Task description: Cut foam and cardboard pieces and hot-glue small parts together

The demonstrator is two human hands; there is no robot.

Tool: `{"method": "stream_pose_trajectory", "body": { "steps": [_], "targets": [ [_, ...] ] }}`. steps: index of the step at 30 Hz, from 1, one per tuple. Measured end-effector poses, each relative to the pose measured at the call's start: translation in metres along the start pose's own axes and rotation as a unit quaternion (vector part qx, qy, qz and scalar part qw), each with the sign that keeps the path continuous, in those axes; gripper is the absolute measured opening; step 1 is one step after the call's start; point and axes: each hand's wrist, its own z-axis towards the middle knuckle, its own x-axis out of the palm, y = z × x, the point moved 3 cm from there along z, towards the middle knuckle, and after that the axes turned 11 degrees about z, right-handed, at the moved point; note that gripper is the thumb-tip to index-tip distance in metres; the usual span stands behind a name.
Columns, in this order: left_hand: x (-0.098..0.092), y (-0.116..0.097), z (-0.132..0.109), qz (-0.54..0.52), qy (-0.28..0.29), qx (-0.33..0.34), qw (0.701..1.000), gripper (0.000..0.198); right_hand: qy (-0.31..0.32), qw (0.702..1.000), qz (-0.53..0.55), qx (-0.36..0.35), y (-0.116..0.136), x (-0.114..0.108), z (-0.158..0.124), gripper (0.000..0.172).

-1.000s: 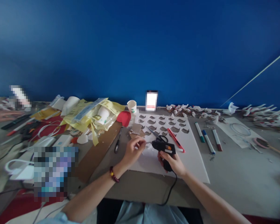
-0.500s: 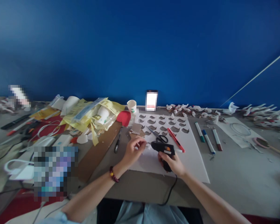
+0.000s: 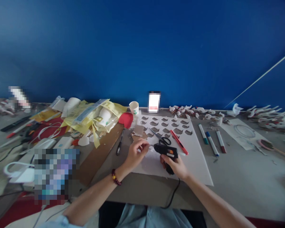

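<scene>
My right hand (image 3: 174,164) is wrapped round the handle of a black glue gun (image 3: 165,151), whose cord hangs toward the table's front edge. The gun's nozzle points left, close to the fingertips of my left hand (image 3: 138,151). That hand is pinched on something small and whitish, too hidden to name. Both hands are above a white foam sheet (image 3: 192,167) with rows of bird-shaped cut-outs. Just beyond the gun lie black-handled scissors (image 3: 165,140) and a red utility knife (image 3: 179,142) on the sheet.
Left of the sheet are a black pen (image 3: 119,144), a brown cardboard strip (image 3: 99,155) and yellow plastic packaging (image 3: 85,117). A paper cup (image 3: 134,108) and a phone (image 3: 154,102) stand at the back. Markers (image 3: 212,144) and several white bird pieces (image 3: 209,111) lie to the right.
Almost nothing differs. Both hands and the glue gun keep the same place, with the nozzle still by my left fingertips.
</scene>
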Motion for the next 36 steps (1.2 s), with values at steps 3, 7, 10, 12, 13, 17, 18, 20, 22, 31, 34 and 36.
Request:
{"method": "stream_pose_trajectory", "body": {
  "steps": [3,7,10,12,13,17,18,20,22,31,34,36],
  "targets": [
    [-0.0009,-0.0023,0.0000,-0.001,0.001,0.004,1.000,0.018,-0.009,1.000,-0.006,0.006,0.0002,0.0004,0.0003,0.047],
    [-0.0014,-0.0042,-0.0002,-0.002,0.003,0.010,1.000,0.016,-0.016,1.000,-0.007,0.003,-0.0006,0.0005,0.0006,0.047],
    [-0.0009,-0.0036,-0.0001,-0.004,0.002,0.013,1.000,0.016,-0.017,1.000,-0.014,0.001,0.0003,0.0004,0.0005,0.047],
    [-0.0006,-0.0033,0.0001,-0.004,0.003,0.012,1.000,0.016,-0.018,1.000,-0.013,0.001,0.0014,0.0004,0.0003,0.046],
    [-0.0006,-0.0033,0.0003,-0.003,0.003,0.010,1.000,0.017,-0.017,1.000,-0.013,0.002,0.0018,0.0004,0.0002,0.046],
    [-0.0011,-0.0050,0.0006,0.002,0.008,0.008,1.000,0.019,-0.019,1.000,-0.018,0.003,0.0018,0.0002,-0.0001,0.046],
    [-0.0013,-0.0055,0.0006,0.002,0.008,0.009,1.000,0.019,-0.020,1.000,-0.020,0.006,0.0015,0.0002,-0.0002,0.046],
    [-0.0016,-0.0061,0.0006,0.001,0.009,0.010,1.000,0.020,-0.020,1.000,-0.022,0.009,0.0014,0.0002,-0.0004,0.045],
    [-0.0018,-0.0064,0.0006,0.002,0.009,0.008,1.000,0.020,-0.017,1.000,-0.025,0.009,0.0022,0.0006,-0.0006,0.045],
    [-0.0025,-0.0067,0.0001,0.004,0.005,0.007,1.000,0.019,-0.017,0.999,-0.032,0.015,0.0041,0.0012,-0.0015,0.044],
    [-0.0025,-0.0068,0.0003,0.006,0.005,0.008,1.000,0.018,-0.018,0.999,-0.032,0.010,0.0031,0.0011,-0.0011,0.044],
    [-0.0026,-0.0073,0.0006,0.007,0.006,0.009,1.000,0.019,-0.020,0.999,-0.028,0.005,0.0025,0.0010,-0.0005,0.044]
  ]
}}
